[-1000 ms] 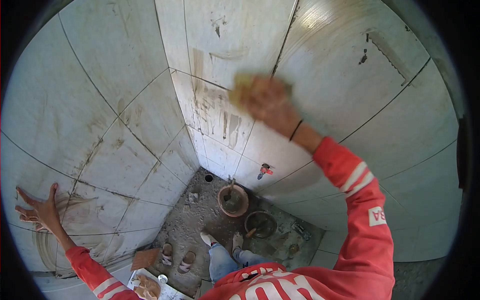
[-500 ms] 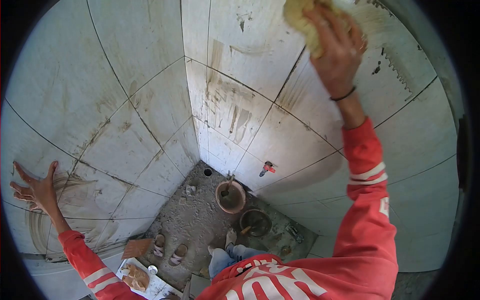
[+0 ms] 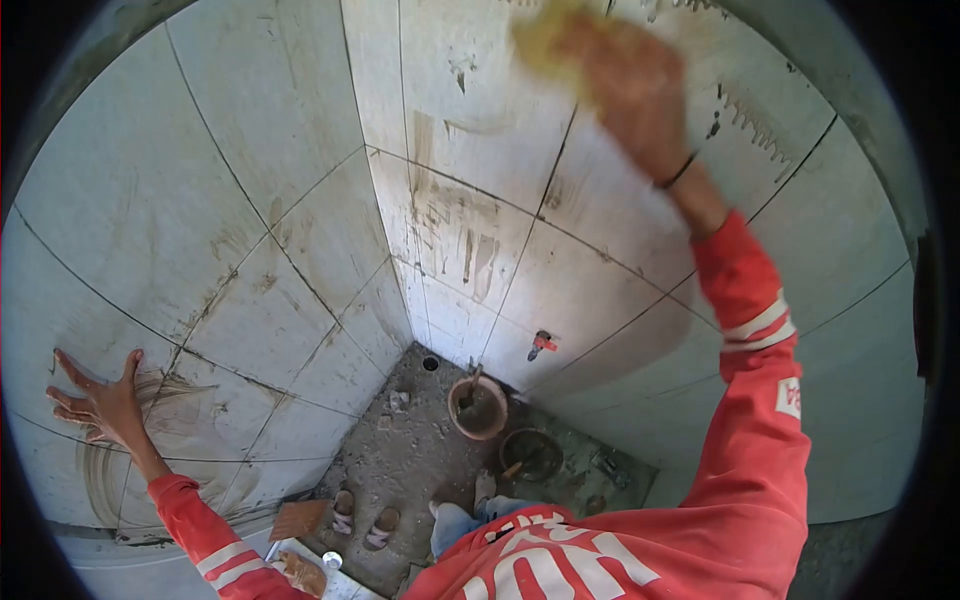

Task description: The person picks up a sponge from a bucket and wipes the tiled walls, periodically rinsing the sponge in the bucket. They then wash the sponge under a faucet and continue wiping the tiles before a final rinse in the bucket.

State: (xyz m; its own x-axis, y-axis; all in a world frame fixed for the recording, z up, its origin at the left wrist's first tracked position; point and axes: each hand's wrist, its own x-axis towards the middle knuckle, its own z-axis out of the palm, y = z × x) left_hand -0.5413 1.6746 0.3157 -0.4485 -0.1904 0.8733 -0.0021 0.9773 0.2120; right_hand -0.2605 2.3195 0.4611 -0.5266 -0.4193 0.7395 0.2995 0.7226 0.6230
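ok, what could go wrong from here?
Left hand is spread on the smeared tile wall; it might slip.
Right hand, raised high, holds the yellow sponge; it could drip or leave streaks.
The pinkish bowl and dark bowl sit near the feet; a step might tip one.

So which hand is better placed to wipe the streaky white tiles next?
Probably the right hand: it holds the yellow sponge near the tiles. The left hand, spread on other tiles, has none.

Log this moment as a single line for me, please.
left hand: spread against tiled wall | right hand: gripping yellow sponge, blurred | wall contact: unclear
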